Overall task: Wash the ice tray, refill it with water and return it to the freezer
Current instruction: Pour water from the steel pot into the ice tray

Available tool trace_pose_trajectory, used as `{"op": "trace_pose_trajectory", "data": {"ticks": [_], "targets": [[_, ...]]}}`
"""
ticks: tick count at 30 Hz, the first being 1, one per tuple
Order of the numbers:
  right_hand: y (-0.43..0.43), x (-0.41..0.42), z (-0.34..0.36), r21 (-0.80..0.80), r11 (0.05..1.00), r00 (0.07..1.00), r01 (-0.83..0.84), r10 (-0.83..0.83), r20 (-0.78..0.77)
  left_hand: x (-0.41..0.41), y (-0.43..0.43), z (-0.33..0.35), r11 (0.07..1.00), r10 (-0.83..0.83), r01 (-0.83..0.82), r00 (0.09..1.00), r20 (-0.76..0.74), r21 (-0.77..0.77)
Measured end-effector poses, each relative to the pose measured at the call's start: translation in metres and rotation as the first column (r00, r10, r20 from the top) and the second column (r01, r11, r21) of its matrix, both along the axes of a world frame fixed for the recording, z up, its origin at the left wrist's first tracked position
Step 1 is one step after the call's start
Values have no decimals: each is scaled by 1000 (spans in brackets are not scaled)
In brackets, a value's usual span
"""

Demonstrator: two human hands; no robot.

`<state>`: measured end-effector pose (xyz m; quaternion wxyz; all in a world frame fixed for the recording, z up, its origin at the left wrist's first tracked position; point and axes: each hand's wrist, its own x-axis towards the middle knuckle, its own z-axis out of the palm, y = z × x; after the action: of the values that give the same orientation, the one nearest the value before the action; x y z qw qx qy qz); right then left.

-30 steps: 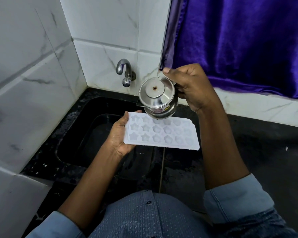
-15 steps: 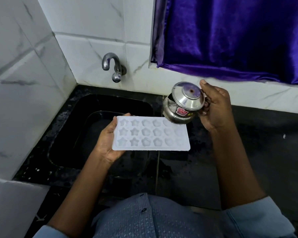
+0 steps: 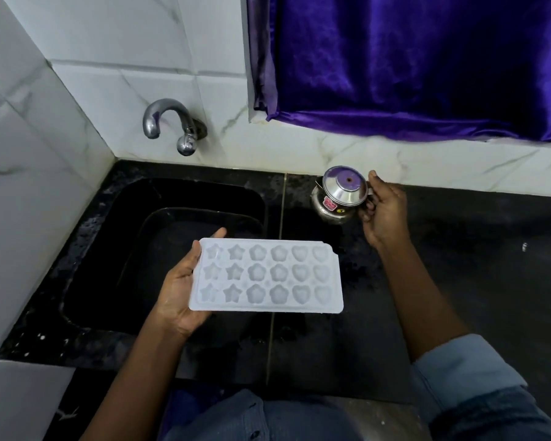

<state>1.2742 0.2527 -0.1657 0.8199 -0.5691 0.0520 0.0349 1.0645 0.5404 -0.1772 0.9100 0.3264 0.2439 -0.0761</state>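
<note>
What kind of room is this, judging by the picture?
Most likely a home kitchen: a black sink set in a dark counter, a wall tap above it, and a steel pot.

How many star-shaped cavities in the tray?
6: in the ice tray, the two columns nearest the left hand, three rows each. None hidden.

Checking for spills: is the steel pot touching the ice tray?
Apart. The head view shows a strip of black counter between the steel pot and the ice tray's far edge.
</note>
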Motion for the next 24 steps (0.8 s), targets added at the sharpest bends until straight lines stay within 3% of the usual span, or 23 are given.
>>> {"op": "trace_pose_trajectory", "data": {"ticks": [5,12,24], "targets": [[0,25,-49,25,998,992,-54,57,-112,8,-13,-13,999,4,-2,999,-43,45],[2,56,-118,-27,995,984,-92,87,-157,20,-26,-41,990,-1,12,997,-75,142],[8,63,-169,-139,975,966,-175,142,-216,22,-45,-66,995,10,2,994,-112,99]]}}
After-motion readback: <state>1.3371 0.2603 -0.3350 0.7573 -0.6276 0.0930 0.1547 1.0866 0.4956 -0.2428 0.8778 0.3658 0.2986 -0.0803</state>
